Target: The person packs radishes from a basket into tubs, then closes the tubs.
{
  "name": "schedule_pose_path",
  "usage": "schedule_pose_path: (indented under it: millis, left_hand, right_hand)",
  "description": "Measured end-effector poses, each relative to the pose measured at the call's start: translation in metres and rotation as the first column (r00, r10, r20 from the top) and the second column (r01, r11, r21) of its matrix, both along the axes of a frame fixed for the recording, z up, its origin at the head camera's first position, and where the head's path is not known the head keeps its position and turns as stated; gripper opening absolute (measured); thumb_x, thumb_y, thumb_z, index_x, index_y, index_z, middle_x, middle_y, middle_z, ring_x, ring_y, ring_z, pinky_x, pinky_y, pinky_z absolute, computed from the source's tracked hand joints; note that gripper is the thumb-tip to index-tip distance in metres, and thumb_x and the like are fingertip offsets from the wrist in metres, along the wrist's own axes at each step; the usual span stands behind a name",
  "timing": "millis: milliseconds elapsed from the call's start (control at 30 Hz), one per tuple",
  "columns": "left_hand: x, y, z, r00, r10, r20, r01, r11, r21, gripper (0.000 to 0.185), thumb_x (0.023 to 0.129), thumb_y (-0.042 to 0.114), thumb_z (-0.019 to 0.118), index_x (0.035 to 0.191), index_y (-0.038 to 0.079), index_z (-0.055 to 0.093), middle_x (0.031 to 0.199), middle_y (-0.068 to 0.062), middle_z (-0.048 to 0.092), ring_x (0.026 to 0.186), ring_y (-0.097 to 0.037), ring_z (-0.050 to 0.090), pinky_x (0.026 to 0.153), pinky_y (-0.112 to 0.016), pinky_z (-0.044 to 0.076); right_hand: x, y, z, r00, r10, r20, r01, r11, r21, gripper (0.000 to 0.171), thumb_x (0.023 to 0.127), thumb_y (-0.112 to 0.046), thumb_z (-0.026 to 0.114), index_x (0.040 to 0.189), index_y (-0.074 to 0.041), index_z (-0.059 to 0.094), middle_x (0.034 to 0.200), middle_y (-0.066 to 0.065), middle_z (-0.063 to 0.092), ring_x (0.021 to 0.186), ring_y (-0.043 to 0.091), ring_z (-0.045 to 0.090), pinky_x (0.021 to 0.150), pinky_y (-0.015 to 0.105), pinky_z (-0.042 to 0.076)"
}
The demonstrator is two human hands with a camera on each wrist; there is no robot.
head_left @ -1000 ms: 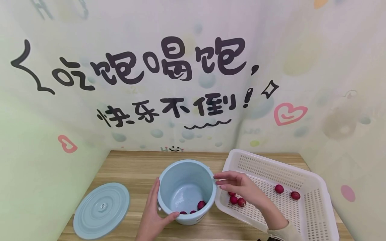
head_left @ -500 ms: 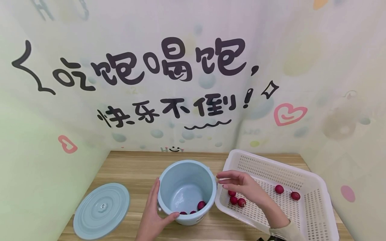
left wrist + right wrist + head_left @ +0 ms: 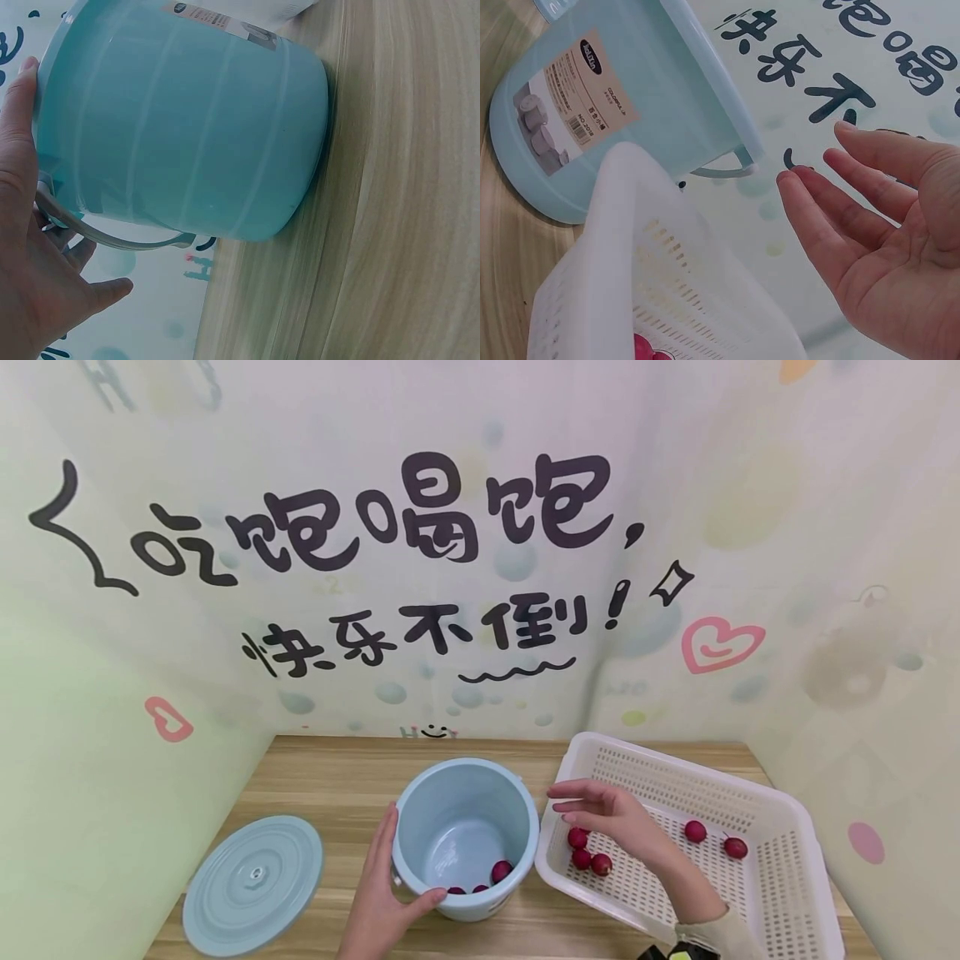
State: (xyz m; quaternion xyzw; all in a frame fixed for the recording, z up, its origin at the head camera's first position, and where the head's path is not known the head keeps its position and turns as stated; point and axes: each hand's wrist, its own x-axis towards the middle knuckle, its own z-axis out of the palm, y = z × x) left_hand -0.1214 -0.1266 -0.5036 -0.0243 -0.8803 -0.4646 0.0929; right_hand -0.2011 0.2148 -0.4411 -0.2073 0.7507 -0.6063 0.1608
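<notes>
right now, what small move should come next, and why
I'd probably lower the right hand to the round red pieces in the white basket and pick one: that hand holds nothing and hovers nearby, while the left hand touches the blue bucket, where similar pieces lie.

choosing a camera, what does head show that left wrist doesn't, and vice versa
Only head: round light-blue plastic lid, small round red radishes, right hand.

Only left wrist: curved greyish handle of the light-blue plastic bucket.

Both: bucket, left hand at its rim, wood-grain tabletop, white plastic basket (apparently a sliver in left wrist).
</notes>
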Motion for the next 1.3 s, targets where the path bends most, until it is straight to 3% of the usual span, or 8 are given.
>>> schedule_pose_path:
  millis: [267,500,833,1133,1300]
  left_hand:
    - [0.0,0.0,0.001,1.0,-0.001,-0.005,0.001,1.0,0.003,0.124,0.066,0.043,0.091,0.161,0.022,0.014,0.167,-0.012,0.019,0.149,-0.041,0.027,0.114,-0.061,0.035]
    - [0.0,0.0,0.0,1.0,-0.001,0.001,0.001,1.0,0.003,0.124,0.066,0.043,0.091,0.161,0.021,0.014,0.167,-0.012,0.018,0.15,-0.041,0.026,0.115,-0.061,0.034]
    - [0.0,0.0,0.0,1.0,0.002,-0.001,-0.002,1.0,-0.006,0.124,0.066,0.044,0.091,0.161,0.019,0.015,0.167,-0.012,0.019,0.15,-0.041,0.026,0.115,-0.061,0.034]
    - [0.0,0.0,0.001,1.0,0.009,-0.003,-0.01,1.0,-0.024,0.124,0.066,0.044,0.091,0.161,0.018,0.016,0.167,-0.011,0.02,0.15,-0.039,0.027,0.116,-0.058,0.035]
    - [0.001,0.0,0.002,1.0,0.006,-0.013,-0.006,0.999,-0.034,0.124,0.066,0.044,0.091,0.161,0.017,0.016,0.166,-0.012,0.02,0.149,-0.039,0.028,0.115,-0.058,0.035]
  right_hand:
    - [-0.002,0.004,0.0,1.0,-0.013,-0.006,0.013,1.0,0.004,0.042,0.097,-0.013,0.063,0.135,0.005,0.055,0.138,0.034,0.054,0.115,0.014,0.068,0.087,0.021,0.059]
    - [-0.006,0.009,-0.002,1.0,-0.024,-0.015,0.024,1.0,0.015,0.043,0.097,-0.014,0.063,0.134,0.005,0.055,0.137,0.033,0.055,0.111,0.001,0.067,0.089,0.021,0.058]
    - [-0.012,0.014,-0.003,1.0,-0.013,-0.012,0.013,1.0,-0.004,0.044,0.097,-0.012,0.063,0.136,0.008,0.053,0.138,0.037,0.051,0.109,-0.002,0.067,0.093,0.019,0.057]
    - [-0.018,0.019,-0.004,0.999,-0.031,-0.03,0.031,0.999,0.017,0.044,0.097,-0.013,0.064,0.135,0.006,0.054,0.137,0.036,0.054,0.116,0.012,0.067,0.094,0.018,0.056]
    - [-0.022,0.021,-0.004,0.999,-0.044,-0.027,0.045,0.999,0.025,0.043,0.096,-0.013,0.065,0.134,0.006,0.056,0.136,0.035,0.055,0.114,0.008,0.067,0.093,0.017,0.056]
